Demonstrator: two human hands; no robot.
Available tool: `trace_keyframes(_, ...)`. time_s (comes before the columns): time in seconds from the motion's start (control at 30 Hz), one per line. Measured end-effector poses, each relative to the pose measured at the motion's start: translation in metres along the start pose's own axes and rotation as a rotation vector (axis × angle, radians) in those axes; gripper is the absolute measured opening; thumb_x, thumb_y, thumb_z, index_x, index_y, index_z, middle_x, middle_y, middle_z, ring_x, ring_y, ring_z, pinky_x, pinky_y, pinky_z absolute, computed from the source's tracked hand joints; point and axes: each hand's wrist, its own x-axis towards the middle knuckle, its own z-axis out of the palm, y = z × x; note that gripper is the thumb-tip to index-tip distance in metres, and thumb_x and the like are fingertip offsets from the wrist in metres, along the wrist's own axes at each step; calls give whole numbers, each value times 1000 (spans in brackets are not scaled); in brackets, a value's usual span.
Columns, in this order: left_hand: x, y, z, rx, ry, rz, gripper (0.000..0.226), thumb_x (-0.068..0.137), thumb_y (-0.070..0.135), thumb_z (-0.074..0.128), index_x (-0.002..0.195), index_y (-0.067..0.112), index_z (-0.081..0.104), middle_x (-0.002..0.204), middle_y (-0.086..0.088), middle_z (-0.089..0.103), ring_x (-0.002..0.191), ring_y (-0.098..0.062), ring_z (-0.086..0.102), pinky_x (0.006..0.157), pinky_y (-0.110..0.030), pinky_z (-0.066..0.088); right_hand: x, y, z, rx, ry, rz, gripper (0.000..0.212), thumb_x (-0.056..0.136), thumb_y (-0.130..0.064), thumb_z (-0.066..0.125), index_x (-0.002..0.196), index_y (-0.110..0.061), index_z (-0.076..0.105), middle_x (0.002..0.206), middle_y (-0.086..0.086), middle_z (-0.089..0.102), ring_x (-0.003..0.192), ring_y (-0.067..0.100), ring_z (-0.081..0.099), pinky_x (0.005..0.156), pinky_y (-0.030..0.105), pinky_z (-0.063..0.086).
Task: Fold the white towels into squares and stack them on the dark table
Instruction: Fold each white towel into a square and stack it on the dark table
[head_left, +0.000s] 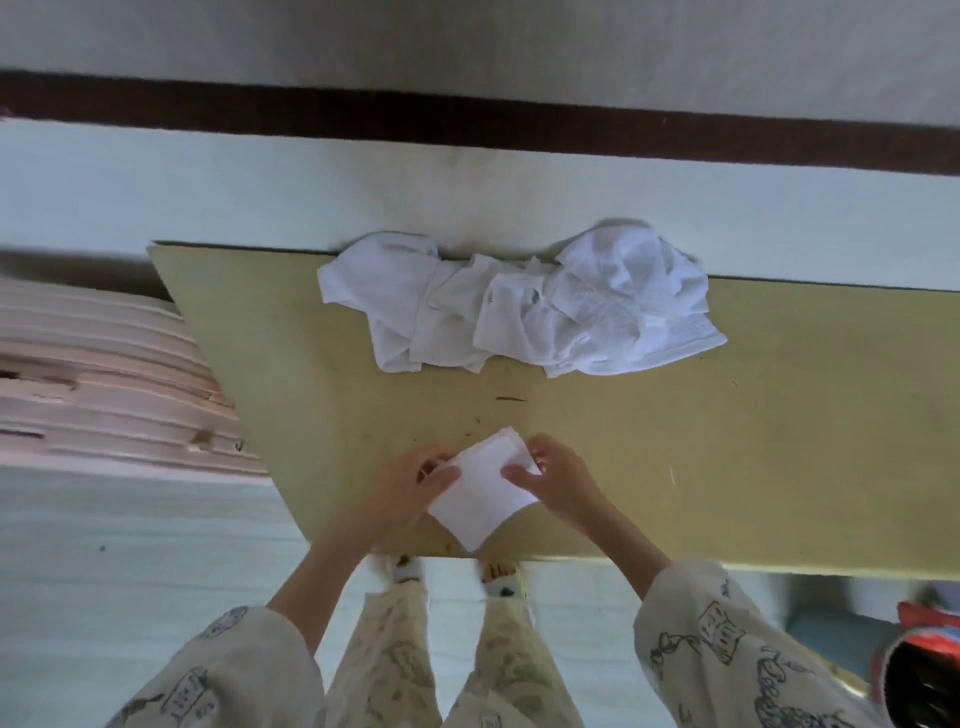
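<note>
Towel (480, 496), folded to a small white square and turned like a diamond, is seen lying near the table's (753, 467) 6 o'clock edge. It is gripped at its 9 o'clock side by the left hand (402, 493), whose thumb is laid on top while the fingers are curled under the edge. Its 2 o'clock corner is pinched by the right hand (558, 480), thumb on the cloth and fingers bent round the fold. The pile (524, 301) of unfolded white towels is heaped at the 12 o'clock side of the table, well apart from the folded one, with its far part lapping over the table's back edge. Printed sleeves (727, 639) and trousers are seen at 6 o'clock, below the table edge, with feet on a pale floor. Pink boards (104, 374) are stacked at 9 o'clock, beside the table.
</note>
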Motion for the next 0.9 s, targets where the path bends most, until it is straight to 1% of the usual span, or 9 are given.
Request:
trace_keyframes(0.07, -25, 0, -6, -27, 122, -41, 15, 93, 23, 52, 105, 20, 60, 87, 4, 61, 72, -5, 53, 61, -7, 38, -9, -18, -12, -60, -70, -152, 20, 86, -24, 64, 93, -8, 56, 86, 2, 58, 76, 18, 53, 65, 25, 39)
trace_keyframes(0.17, -66, 4, -10, -113, 314, -98, 11, 91, 20, 56, 100, 20, 62, 81, 2, 60, 67, -1, 50, 58, -8, 37, -26, -52, -24, -151, -163, -338, 12, 86, -21, 62, 82, -15, 53, 75, -3, 52, 66, 11, 46, 58, 21, 34)
trace_keyframes(0.23, -97, 5, -12, -174, 424, -141, 13, 90, 20, 58, 101, 17, 64, 82, 1, 62, 70, -6, 53, 59, -6, 38, -41, -80, -24, -214, -243, -425, 19, 87, -20, 61, 71, -17, 52, 68, -4, 48, 61, 9, 42, 58, 21, 32)
trace_keyframes(0.37, -175, -7, -17, -230, 674, -218, 18, 90, 19, 58, 106, 15, 65, 92, 2, 64, 87, -14, 60, 62, -9, 38, -81, -142, 4, -431, -362, -630, 40, 87, -22, 60, 54, -24, 37, 55, -9, 37, 52, 4, 33, 52, 19, 24)
trace_keyframes(0.5, -274, -37, -10, -264, 900, -326, 23, 92, 19, 53, 112, 13, 62, 97, 4, 61, 86, -11, 57, 63, -3, 35, -136, -188, 65, -596, -399, -843, 41, 82, -23, 62, 52, -26, 36, 56, -7, 36, 60, 13, 39, 57, 28, 27)
trace_keyframes(0.6, -360, -65, 15, -286, 1028, -451, 25, 94, 22, 50, 116, 16, 60, 105, 2, 63, 88, -11, 57, 75, -14, 36, -190, -208, 123, -715, -437, -1026, 29, 82, -21, 61, 59, -21, 42, 61, -3, 39, 69, 15, 43, 61, 28, 26)
trace_keyframes(0.67, -422, -85, 42, -313, 1111, -536, 25, 94, 24, 49, 116, 18, 60, 107, 3, 64, 90, -10, 57, 79, -19, 38, -235, -215, 168, -764, -490, -1132, 27, 81, -14, 56, 60, -19, 40, 64, -1, 39, 71, 18, 43, 61, 29, 25)
trace_keyframes(0.77, -517, -112, 90, -350, 1254, -642, 23, 94, 26, 49, 113, 22, 61, 105, 7, 63, 90, -10, 58, 80, -22, 42, -310, -217, 240, -790, -568, -1265, 34, 79, -9, 50, 53, -20, 31, 61, -3, 34, 69, 22, 39, 59, 33, 25)
trace_keyframes(0.9, -637, -141, 162, -372, 1419, -751, 21, 93, 21, 52, 110, 19, 63, 99, 5, 66, 84, -10, 60, 75, -18, 40, -420, -199, 330, -767, -692, -1403, 24, 81, -13, 53, 59, -14, 43, 62, -2, 41, 68, 24, 44, 60, 33, 31)
